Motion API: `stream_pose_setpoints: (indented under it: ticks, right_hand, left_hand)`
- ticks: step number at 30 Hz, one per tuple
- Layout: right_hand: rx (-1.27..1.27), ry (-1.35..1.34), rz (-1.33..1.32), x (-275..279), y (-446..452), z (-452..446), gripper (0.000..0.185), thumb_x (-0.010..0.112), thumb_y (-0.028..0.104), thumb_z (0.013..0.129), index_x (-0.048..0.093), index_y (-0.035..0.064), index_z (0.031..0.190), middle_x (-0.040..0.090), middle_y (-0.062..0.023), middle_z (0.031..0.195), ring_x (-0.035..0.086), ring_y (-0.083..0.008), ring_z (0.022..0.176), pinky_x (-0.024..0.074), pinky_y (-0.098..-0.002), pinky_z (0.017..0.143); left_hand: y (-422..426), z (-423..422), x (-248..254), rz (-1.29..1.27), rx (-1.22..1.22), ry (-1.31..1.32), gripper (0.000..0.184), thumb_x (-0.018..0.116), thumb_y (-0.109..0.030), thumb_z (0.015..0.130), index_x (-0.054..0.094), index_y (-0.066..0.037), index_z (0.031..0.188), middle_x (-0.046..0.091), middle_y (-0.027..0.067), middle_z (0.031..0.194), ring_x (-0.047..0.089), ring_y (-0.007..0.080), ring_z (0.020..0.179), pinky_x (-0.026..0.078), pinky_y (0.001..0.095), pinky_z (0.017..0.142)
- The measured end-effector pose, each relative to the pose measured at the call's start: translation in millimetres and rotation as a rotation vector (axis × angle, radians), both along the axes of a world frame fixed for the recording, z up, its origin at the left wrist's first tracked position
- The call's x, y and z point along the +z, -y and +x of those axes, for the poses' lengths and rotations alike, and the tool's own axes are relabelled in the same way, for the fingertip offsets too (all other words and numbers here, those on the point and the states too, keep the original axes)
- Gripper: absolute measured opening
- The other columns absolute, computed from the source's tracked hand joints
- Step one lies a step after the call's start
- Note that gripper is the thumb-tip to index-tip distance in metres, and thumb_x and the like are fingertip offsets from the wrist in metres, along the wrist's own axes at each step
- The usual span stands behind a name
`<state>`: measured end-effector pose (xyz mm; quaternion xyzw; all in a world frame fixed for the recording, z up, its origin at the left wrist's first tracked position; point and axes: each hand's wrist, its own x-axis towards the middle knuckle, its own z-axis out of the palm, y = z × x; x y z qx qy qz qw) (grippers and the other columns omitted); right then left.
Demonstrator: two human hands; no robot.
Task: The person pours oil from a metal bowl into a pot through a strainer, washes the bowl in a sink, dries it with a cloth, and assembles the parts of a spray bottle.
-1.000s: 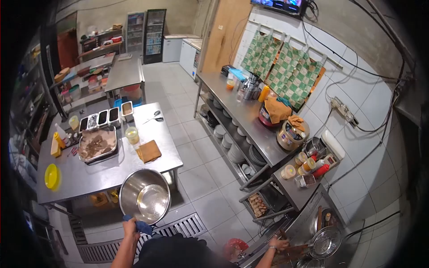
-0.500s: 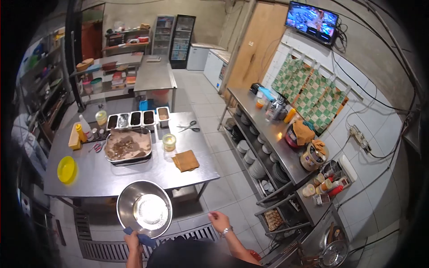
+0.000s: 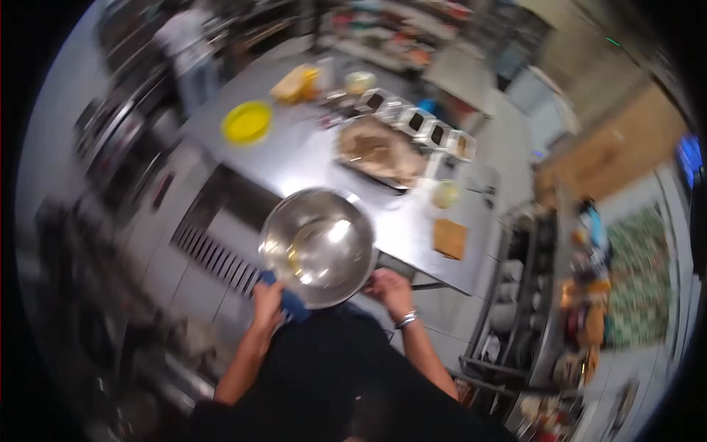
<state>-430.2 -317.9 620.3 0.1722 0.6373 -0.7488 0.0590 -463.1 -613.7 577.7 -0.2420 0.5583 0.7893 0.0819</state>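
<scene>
A large steel mixing bowl (image 3: 324, 243) is held in front of my body, tilted so its shiny inside faces me. My left hand (image 3: 266, 302) grips its left rim with a folded blue cloth (image 3: 294, 306) between. At the lower right rim is my right hand (image 3: 390, 289), fingers curled against the edge; motion blur softens the exact contact. A small yellowish patch shows inside the bowl, too blurred to tell apart from a reflection. Just beyond stands the steel table (image 3: 294, 166).
On the table are a yellow plate (image 3: 247, 122), a tray of brown powder (image 3: 383, 151), several small containers (image 3: 418, 121), a lidded tub (image 3: 445, 193) and an orange cloth (image 3: 450, 239). A floor grate (image 3: 217, 254) lies left. A person (image 3: 190, 51) stands far left; shelving (image 3: 515, 295) stands right.
My view has swung left and down. The bowl has come nearer my body, and my right hand, free and apart before, is now at its rim.
</scene>
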Motion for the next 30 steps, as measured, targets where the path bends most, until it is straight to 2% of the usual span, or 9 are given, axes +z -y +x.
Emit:
stream_pose_setpoints:
  ticks: [1,3,7,13,17,18,23,25,30]
  right_hand:
    - [-0.034,0.017,-0.164,17,3,-7,0.024,0.058,0.021,0.099,0.065,-0.0014,0.095,0.069,-0.0081,0.086,0.066,-0.0127,0.079,0.0556,-0.0284,0.073]
    - [-0.031,0.022,-0.215,30,8,-26,0.026,0.06,0.023,0.098,0.064,-0.0022,0.094,0.067,-0.0083,0.083,0.065,-0.0123,0.077,0.0557,-0.0274,0.073]
    - [0.241,-0.056,0.142,35,14,-67,0.022,0.067,0.021,0.094,0.063,-0.0006,0.091,0.064,-0.0025,0.076,0.059,-0.0082,0.069,0.0485,-0.0221,0.065]
    - [0.521,-0.121,0.354,8,15,-114,0.027,0.068,0.014,0.092,0.052,0.0053,0.072,0.058,0.0,0.066,0.052,-0.0069,0.061,0.0445,-0.0228,0.058]
    - [0.528,-0.168,0.393,7,32,-137,0.031,0.07,0.019,0.09,0.052,0.0033,0.068,0.054,0.0023,0.063,0.043,-0.0057,0.059,0.0355,-0.0243,0.053]
    - [0.519,-0.163,0.358,10,39,-142,0.033,0.069,0.017,0.09,0.051,0.0037,0.067,0.053,0.0019,0.061,0.042,-0.0057,0.058,0.0346,-0.0239,0.052]
    - [0.569,-0.151,0.349,11,74,-158,0.033,0.068,0.016,0.091,0.05,0.004,0.066,0.052,0.0023,0.06,0.041,-0.005,0.057,0.0334,-0.0236,0.051]
    - [0.572,-0.149,0.332,11,102,-169,0.034,0.068,0.016,0.091,0.049,0.0041,0.066,0.051,0.0025,0.06,0.041,-0.0048,0.057,0.0331,-0.0235,0.051]
    - [0.624,-0.13,0.292,9,174,-198,0.032,0.067,0.013,0.092,0.049,0.0059,0.067,0.052,0.0018,0.06,0.044,-0.0045,0.054,0.0369,-0.0225,0.05]
  left_hand:
    - [9,-2,-29,-0.189,0.06,-0.045,0.003,0.061,0.001,0.077,0.06,-0.002,0.077,0.058,0.0026,0.068,0.057,0.012,0.056,0.044,0.0292,0.049]
    - [14,0,-14,-0.222,0.069,-0.014,0.003,0.062,0.001,0.078,0.064,0.004,0.078,0.063,0.0058,0.071,0.062,0.014,0.059,0.046,0.0299,0.049]
    - [10,-4,30,-0.246,0.236,0.048,0.009,0.064,0.0,0.078,0.063,0.002,0.069,0.06,0.0028,0.065,0.057,0.0114,0.052,0.043,0.0292,0.046]
    - [12,15,-4,-0.389,0.321,0.031,0.017,0.065,-0.004,0.082,0.063,0.004,0.067,0.06,0.0025,0.06,0.058,0.0114,0.051,0.045,0.0296,0.045]
    - [2,23,29,0.148,0.45,0.105,0.019,0.067,-0.008,0.087,0.063,0.005,0.101,0.068,0.0102,0.095,0.067,0.0164,0.08,0.056,0.0327,0.068]
    - [3,24,37,0.271,0.435,0.116,0.023,0.068,-0.01,0.087,0.061,0.001,0.106,0.066,0.0075,0.092,0.066,0.018,0.079,0.054,0.0343,0.066]
    - [34,24,22,0.239,0.43,0.042,0.028,0.067,-0.01,0.087,0.057,0.001,0.111,0.066,0.0097,0.099,0.067,0.0201,0.083,0.058,0.0373,0.071]
    - [63,18,16,0.087,0.421,0.212,0.026,0.064,-0.006,0.088,0.059,-0.001,0.113,0.066,0.0085,0.104,0.067,0.0207,0.094,0.056,0.0385,0.079]
    - [125,-3,50,0.133,0.479,0.248,0.028,0.065,-0.009,0.088,0.059,-0.001,0.114,0.066,0.0091,0.105,0.067,0.0211,0.091,0.056,0.0385,0.074]
